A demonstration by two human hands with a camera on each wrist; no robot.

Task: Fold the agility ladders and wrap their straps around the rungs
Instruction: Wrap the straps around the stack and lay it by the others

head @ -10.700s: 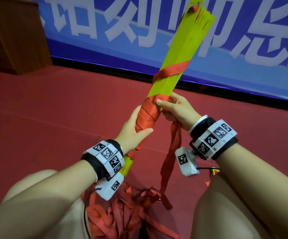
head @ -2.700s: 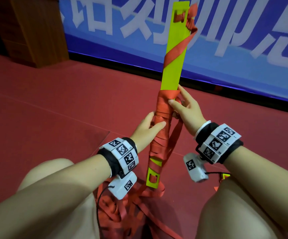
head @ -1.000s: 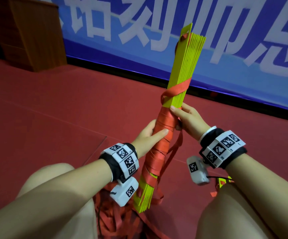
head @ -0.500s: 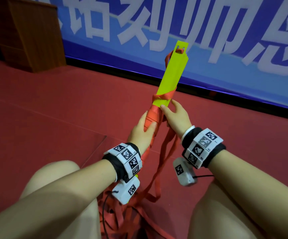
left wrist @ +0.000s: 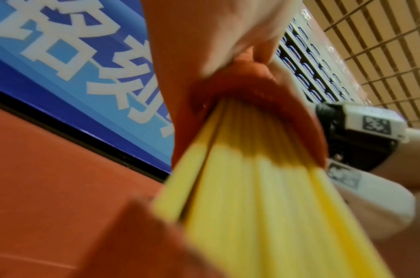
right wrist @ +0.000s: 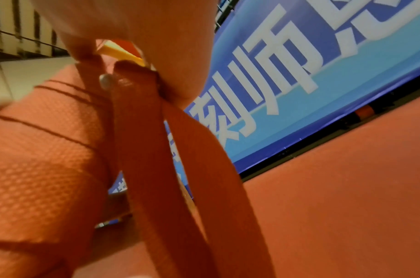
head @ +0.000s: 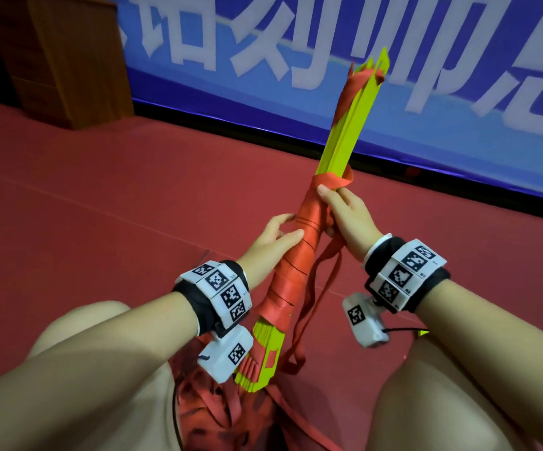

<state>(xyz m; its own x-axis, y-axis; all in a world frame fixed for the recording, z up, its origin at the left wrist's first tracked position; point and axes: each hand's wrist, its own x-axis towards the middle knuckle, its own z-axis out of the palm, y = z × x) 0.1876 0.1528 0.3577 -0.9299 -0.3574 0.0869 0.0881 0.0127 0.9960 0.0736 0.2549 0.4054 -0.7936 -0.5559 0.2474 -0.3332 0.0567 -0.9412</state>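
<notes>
I see red floor (head: 107,196) below a blue banner (head: 296,76). Rungs (head: 344,135) stacked in a yellow bundle, tilted up between the knees, lower half bound in red strap (head: 296,265). Left hand (head: 270,242) curls round the wrapped middle. Right hand (head: 344,213) grips just above, thumb on the top turn, loose strap hanging from it.

The rungs (head: 341,138) above the fingers (head: 325,193) are yellow-green. The strap (head: 296,255) under them is orange-red with a fine mesh weave. The wristbands (head: 221,291) have black-and-white square codes.
</notes>
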